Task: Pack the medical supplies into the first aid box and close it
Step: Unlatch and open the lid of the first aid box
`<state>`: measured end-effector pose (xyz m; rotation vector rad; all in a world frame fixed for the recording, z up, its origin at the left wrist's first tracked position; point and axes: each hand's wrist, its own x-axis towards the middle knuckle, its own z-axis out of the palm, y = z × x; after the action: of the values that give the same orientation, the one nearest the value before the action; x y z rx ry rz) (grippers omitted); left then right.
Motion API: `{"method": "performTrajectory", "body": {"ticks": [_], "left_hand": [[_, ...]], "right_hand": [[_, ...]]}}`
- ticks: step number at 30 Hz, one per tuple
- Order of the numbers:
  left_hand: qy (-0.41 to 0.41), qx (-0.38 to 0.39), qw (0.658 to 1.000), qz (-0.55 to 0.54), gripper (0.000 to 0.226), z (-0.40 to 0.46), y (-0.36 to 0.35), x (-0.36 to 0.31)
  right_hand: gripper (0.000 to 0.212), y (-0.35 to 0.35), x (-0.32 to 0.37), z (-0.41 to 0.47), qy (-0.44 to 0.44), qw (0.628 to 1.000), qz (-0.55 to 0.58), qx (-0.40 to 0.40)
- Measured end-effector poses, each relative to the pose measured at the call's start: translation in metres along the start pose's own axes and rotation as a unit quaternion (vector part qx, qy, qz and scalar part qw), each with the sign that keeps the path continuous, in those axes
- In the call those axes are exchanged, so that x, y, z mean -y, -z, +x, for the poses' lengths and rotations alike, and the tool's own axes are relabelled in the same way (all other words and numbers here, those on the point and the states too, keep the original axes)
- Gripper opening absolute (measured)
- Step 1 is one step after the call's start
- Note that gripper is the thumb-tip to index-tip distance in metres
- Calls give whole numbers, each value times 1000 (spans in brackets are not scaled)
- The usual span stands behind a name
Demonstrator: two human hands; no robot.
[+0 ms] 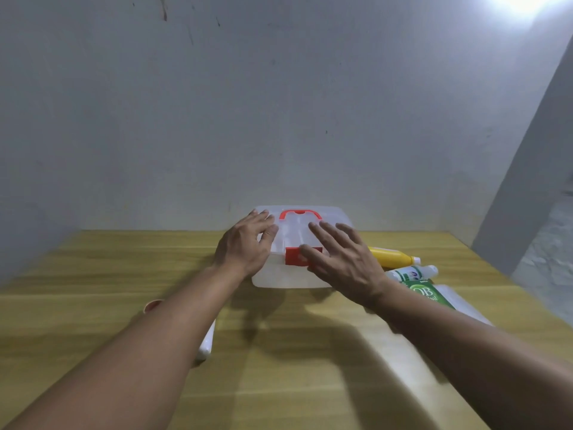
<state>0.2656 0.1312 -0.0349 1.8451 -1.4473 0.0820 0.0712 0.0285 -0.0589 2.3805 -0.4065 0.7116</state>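
Note:
A translucent white first aid box (279, 279) with a red handle (300, 213) and a red front latch (293, 256) stands with its lid down at the table's far middle. My left hand (245, 243) lies flat on the lid's left side, fingers apart. My right hand (344, 259) rests on the lid's right side, its thumb over the latch. To the right of the box lie a yellow bottle (393, 256), a clear bottle with a green label (415, 272) and a green-and-white packet (434, 294).
The wooden table (279, 352) runs up to a grey wall. A white tube-like item with a red end (206, 342) lies partly under my left forearm. A white flat pack (459, 301) sits under the green packet at the right.

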Motion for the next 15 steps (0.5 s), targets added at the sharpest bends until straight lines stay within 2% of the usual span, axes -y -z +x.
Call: {"method": "performTrajectory", "body": {"ticks": [8,12,15], "left_hand": [[-10,-20,1000,12,38,1,-3,-1],[-8,-23,1000,18,38,1,-3,-2],[-6,-17,1000,24,38,1,-1,-4]], "right_hand": [[62,-11,-7,-5,13,997,54,-53],[60,-12,-5,-4,3,996,68,-63],[52,-12,0,-2,-13,993,76,-87]]}}
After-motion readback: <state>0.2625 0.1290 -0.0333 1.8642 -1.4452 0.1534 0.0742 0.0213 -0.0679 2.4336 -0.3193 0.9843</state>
